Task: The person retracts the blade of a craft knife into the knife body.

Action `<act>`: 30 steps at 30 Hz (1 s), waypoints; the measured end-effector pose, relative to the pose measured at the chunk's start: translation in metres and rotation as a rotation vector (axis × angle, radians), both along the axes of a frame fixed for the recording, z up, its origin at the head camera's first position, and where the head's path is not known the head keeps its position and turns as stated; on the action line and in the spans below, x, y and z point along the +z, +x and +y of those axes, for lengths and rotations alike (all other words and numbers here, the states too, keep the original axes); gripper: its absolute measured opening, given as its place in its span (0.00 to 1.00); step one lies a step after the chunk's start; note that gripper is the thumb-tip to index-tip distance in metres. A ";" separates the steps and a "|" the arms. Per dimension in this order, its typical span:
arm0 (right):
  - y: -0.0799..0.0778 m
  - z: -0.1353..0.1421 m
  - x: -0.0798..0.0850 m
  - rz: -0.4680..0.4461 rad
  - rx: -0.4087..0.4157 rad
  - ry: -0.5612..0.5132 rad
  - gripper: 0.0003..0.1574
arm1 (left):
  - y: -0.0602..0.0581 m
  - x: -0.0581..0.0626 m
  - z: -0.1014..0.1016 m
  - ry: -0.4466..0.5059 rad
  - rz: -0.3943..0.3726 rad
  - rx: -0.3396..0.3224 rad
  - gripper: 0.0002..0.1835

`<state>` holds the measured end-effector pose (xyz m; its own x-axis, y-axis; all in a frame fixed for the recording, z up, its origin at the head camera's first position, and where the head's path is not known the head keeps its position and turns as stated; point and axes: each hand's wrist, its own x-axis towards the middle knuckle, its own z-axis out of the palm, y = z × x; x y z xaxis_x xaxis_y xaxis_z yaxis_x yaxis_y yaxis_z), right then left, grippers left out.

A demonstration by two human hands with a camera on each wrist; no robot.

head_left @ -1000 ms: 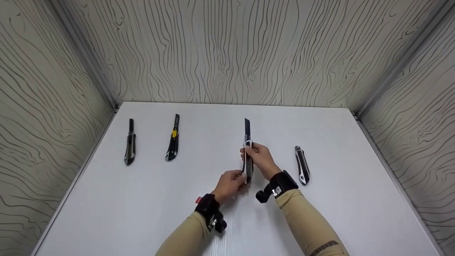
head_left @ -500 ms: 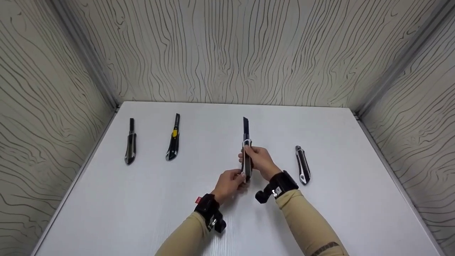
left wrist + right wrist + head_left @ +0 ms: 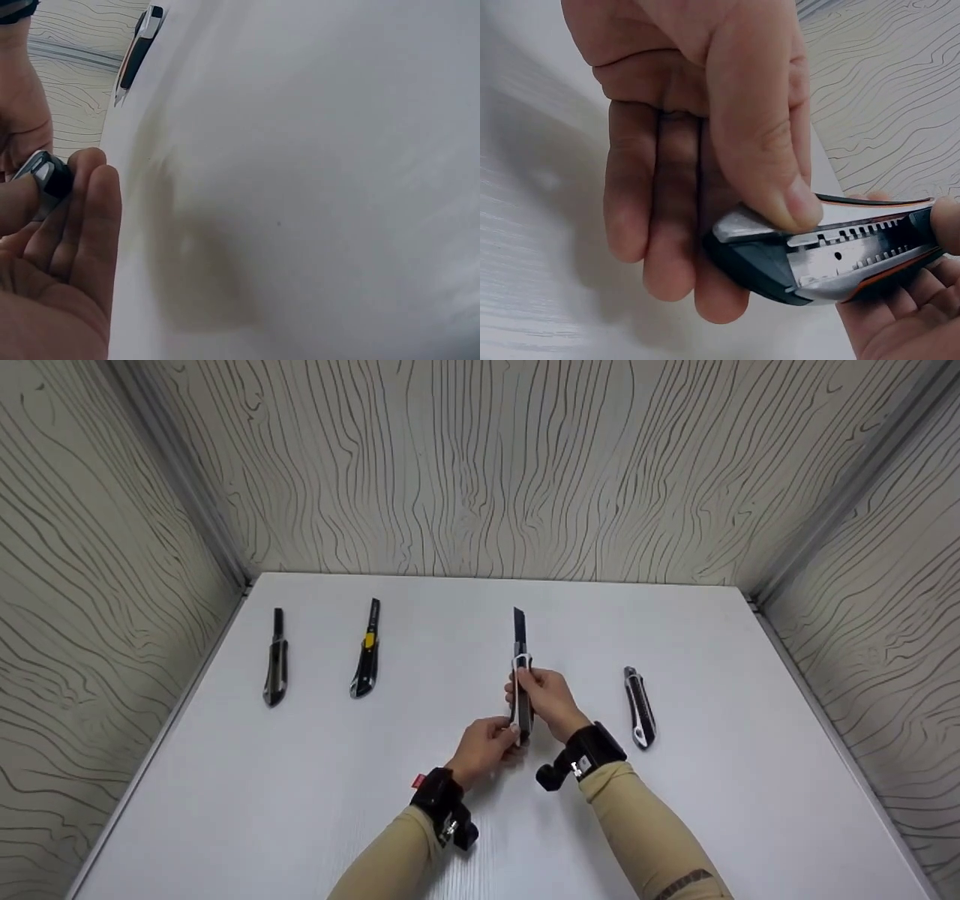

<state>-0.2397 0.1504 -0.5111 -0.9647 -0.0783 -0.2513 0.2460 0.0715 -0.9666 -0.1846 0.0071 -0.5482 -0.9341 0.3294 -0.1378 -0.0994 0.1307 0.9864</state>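
Note:
Over the middle of the white table, both hands hold a utility knife (image 3: 524, 712) with its dark blade extended and pointing away. The right hand (image 3: 553, 697) grips the handle near the blade end, thumb on its upper face. At the butt end, the left hand (image 3: 484, 746) pinches the handle between thumb and fingers. In the right wrist view, the left thumb presses the black-and-silver butt of the knife (image 3: 832, 255), and a toothed slot with orange edging shows along the handle. The left wrist view shows just the butt of the knife (image 3: 56, 178) between the fingers.
On the white table (image 3: 300, 810) lie three more utility knives: a dark one (image 3: 276, 671) far left, one with a yellow slider (image 3: 366, 660) left of centre, and a silver-and-black one (image 3: 639, 709) with its blade drawn in on the right. Wood-patterned panels (image 3: 480, 472) enclose the table.
The blade end of the held knife has shifted very slightly left. Both hands keep the same grip, and the other knives stay where they lay.

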 end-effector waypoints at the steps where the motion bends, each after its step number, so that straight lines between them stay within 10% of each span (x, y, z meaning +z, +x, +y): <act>1: 0.000 0.000 0.000 0.005 -0.003 0.002 0.22 | 0.000 0.000 0.000 0.000 -0.003 0.003 0.12; 30: 0.000 0.000 -0.004 0.019 0.004 0.008 0.19 | -0.001 0.001 0.001 0.024 -0.029 0.013 0.14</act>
